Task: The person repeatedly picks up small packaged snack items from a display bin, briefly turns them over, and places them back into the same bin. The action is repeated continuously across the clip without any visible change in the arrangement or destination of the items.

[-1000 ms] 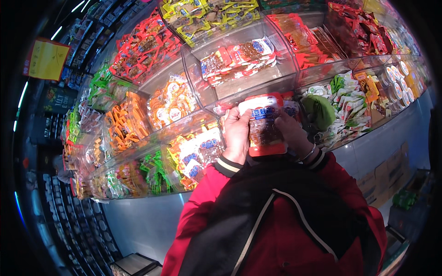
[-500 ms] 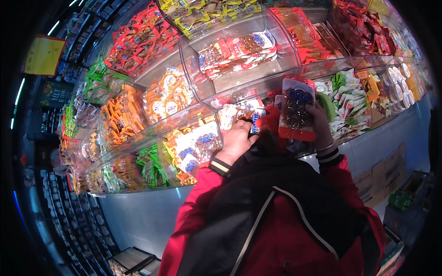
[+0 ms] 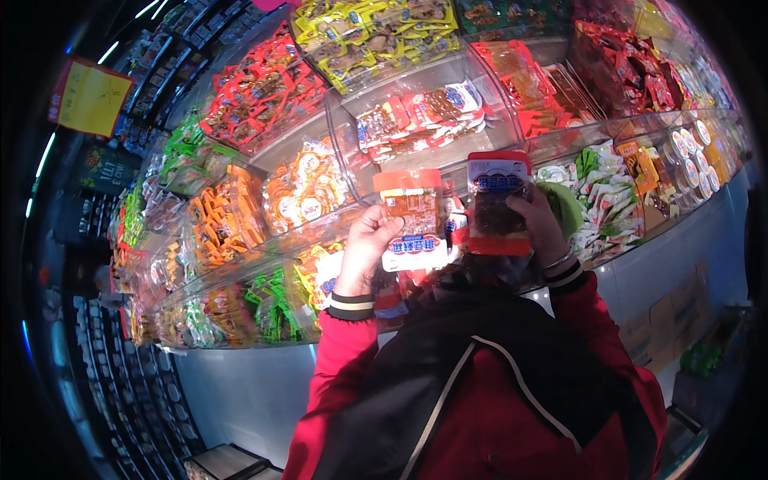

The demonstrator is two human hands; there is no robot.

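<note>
My left hand [image 3: 366,244] pinches the left edge of a snack packet [image 3: 416,210] with a red top, a brown middle and a white band at the bottom, where the blue lettering is upside down. Beside it, my right hand [image 3: 542,226] grips a second flat snack packet [image 3: 490,220] by its right side. That one shows dark brown food through a window, a white and blue label above and a red strip below. Both packets are held up over the front bins, a small gap between them. A stack of similar packets [image 3: 424,120] lies in the bin behind.
Clear-walled bins hold orange snack packets [image 3: 226,210], yellow packets [image 3: 376,40], red packets [image 3: 268,92] and white and green packets [image 3: 598,188]. Round-lidded tubs [image 3: 694,156] stand at the right. A yellow sign [image 3: 92,96] hangs at the far left.
My left hand has lifted a packet out of the front bin and holds it up. My right hand has lowered its packet slightly and moved it left, beside the other one.
</note>
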